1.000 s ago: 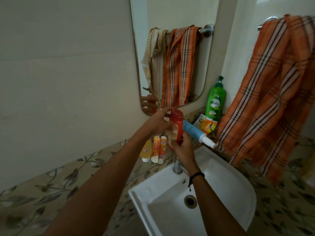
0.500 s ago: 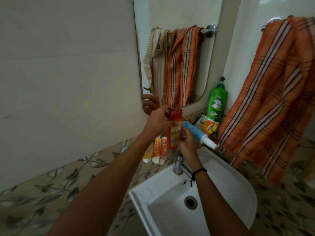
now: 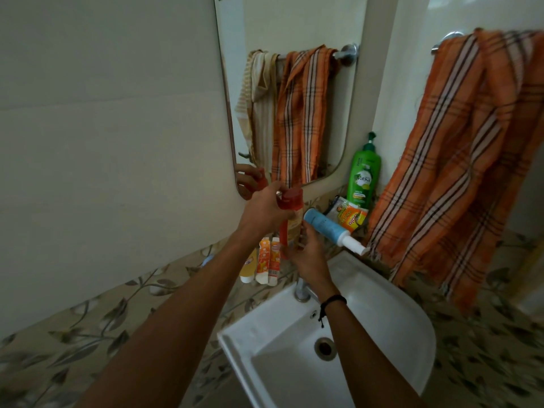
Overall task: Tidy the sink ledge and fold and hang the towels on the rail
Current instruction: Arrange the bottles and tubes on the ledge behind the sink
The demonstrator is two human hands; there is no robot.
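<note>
We see both hands raised over the back of the sink (image 3: 391,313), meeting at a red bottle (image 3: 291,222) held upright above the ledge. The left hand (image 3: 265,210) is wrapped around the bottle's upper part, fingers closed just below the red cap. The right hand (image 3: 309,254) grips the lower part of the same bottle from beneath; a black cord sits on that wrist. The bottle's base is hidden by the right hand, so we cannot tell whether it touches the ledge.

Just right of the bottle a blue spray bottle (image 3: 326,228) lies tilted, its white nozzle pointing down toward the sink rim. Behind it lies a flat orange and yellow packet (image 3: 350,214), and in the corner stands a green pump bottle (image 3: 363,175), upright. To the left of the hands three small tubes (image 3: 262,260) stand side by side, caps down, near the tap (image 3: 300,290).

An orange striped towel (image 3: 471,160) hangs bunched and uneven from the rail (image 3: 447,38) on the right wall, its lower edge reaching the ledge beside the spray nozzle. The mirror (image 3: 294,83) reflects that towel and a pale one next to it.
</note>
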